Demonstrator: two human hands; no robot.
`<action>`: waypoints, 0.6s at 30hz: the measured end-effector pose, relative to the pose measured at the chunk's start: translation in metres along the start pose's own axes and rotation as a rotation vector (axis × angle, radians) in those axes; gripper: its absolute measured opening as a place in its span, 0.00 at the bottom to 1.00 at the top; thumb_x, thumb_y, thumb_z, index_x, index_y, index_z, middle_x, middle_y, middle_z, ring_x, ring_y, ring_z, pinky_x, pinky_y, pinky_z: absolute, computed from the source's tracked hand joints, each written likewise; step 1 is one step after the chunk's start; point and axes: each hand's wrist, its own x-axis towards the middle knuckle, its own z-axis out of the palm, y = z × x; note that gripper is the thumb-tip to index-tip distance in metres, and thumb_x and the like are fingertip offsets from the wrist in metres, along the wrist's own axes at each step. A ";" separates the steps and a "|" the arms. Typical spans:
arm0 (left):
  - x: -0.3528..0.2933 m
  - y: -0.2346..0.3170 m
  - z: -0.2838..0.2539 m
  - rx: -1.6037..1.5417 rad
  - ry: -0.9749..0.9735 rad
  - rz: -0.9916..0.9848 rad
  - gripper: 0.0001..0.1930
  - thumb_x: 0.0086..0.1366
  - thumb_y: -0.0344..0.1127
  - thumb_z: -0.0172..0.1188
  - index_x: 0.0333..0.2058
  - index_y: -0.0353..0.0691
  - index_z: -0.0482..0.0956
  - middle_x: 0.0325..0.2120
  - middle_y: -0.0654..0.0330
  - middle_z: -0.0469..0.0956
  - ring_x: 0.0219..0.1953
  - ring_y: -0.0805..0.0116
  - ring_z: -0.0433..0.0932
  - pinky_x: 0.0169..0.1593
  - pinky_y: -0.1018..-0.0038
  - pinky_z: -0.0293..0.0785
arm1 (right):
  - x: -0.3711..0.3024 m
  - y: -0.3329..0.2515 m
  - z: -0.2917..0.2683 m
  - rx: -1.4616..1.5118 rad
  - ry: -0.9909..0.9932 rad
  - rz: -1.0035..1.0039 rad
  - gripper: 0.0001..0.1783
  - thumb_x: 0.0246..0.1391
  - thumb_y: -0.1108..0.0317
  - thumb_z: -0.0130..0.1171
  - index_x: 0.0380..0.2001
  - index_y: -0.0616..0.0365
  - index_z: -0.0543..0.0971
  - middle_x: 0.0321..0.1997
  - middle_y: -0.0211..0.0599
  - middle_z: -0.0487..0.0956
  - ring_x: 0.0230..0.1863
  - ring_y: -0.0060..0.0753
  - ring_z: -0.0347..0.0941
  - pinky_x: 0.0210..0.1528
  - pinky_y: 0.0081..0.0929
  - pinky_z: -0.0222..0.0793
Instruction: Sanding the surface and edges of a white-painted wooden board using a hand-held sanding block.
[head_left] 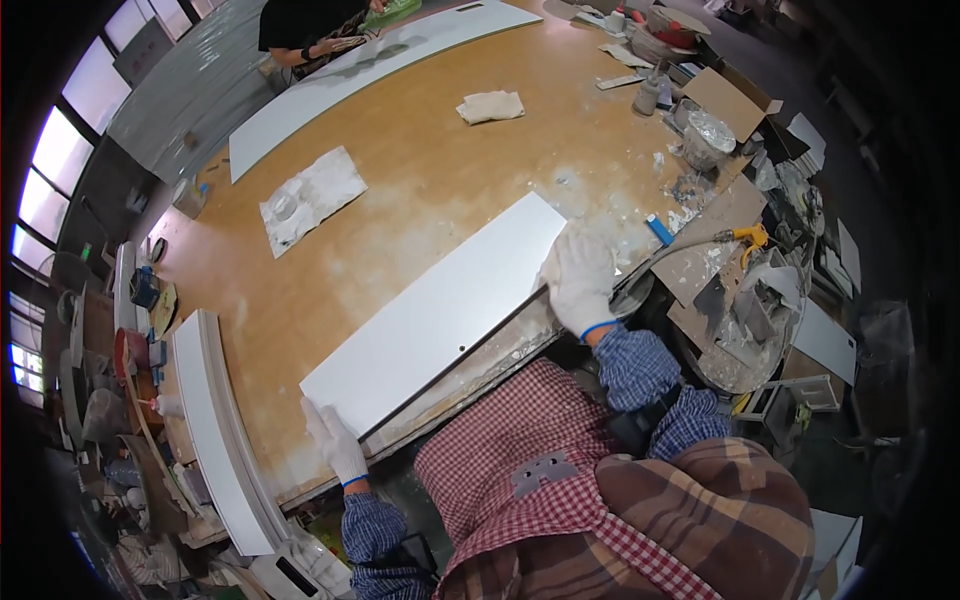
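Observation:
A long white panel point(440, 315) lies slantwise at the near edge of the worktable, with a small dark hole close to its front edge. My left hand point(333, 441), in a white glove with a blue cuff band, grips the panel's left end at its near corner. At the opposite end, my right hand point(582, 277), gloved the same way, holds the right corner with its fingers over the edge. The fingers' undersides are hidden on both hands.
Across the brown table point(420, 200), a person's hand point(340, 44) works at another long white panel point(380, 75). Cloths point(313, 195) lie on the tabletop. Stacked white panels point(222, 430) stand left. At right are a yellow air gun point(750, 237), a blue block point(659, 230) and plaster-smeared containers point(706, 140).

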 end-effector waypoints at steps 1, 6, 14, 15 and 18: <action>0.003 0.000 -0.001 0.006 -0.007 -0.017 0.29 0.79 0.43 0.47 0.71 0.29 0.61 0.71 0.42 0.63 0.72 0.50 0.63 0.73 0.66 0.56 | -0.007 -0.019 -0.005 -0.016 -0.062 -0.003 0.27 0.50 0.59 0.55 0.52 0.63 0.74 0.54 0.53 0.72 0.60 0.56 0.66 0.68 0.51 0.55; 0.000 -0.001 -0.005 0.039 -0.038 0.006 0.30 0.79 0.43 0.46 0.71 0.29 0.60 0.71 0.41 0.61 0.72 0.50 0.62 0.73 0.65 0.55 | -0.009 0.009 -0.008 -0.037 0.013 -0.111 0.23 0.49 0.61 0.56 0.47 0.62 0.75 0.48 0.50 0.75 0.58 0.53 0.67 0.66 0.48 0.56; 0.005 -0.015 -0.002 0.018 -0.026 0.010 0.30 0.79 0.43 0.47 0.71 0.29 0.60 0.71 0.42 0.61 0.72 0.49 0.62 0.73 0.65 0.55 | -0.018 -0.001 -0.008 -0.016 0.038 -0.132 0.24 0.49 0.62 0.57 0.49 0.63 0.75 0.52 0.52 0.74 0.60 0.54 0.66 0.68 0.50 0.55; 0.005 -0.011 -0.002 0.004 -0.032 0.033 0.30 0.79 0.43 0.47 0.71 0.28 0.60 0.71 0.42 0.61 0.72 0.49 0.62 0.73 0.65 0.55 | -0.014 0.013 -0.007 -0.032 -0.030 -0.077 0.26 0.49 0.61 0.57 0.50 0.62 0.75 0.53 0.52 0.74 0.61 0.54 0.65 0.69 0.51 0.54; 0.000 -0.003 -0.002 0.008 -0.036 0.033 0.30 0.79 0.42 0.47 0.71 0.28 0.60 0.71 0.42 0.62 0.72 0.49 0.62 0.73 0.65 0.55 | -0.012 -0.002 -0.019 -0.014 -0.090 0.067 0.30 0.49 0.61 0.58 0.56 0.63 0.74 0.58 0.50 0.74 0.64 0.53 0.64 0.72 0.49 0.52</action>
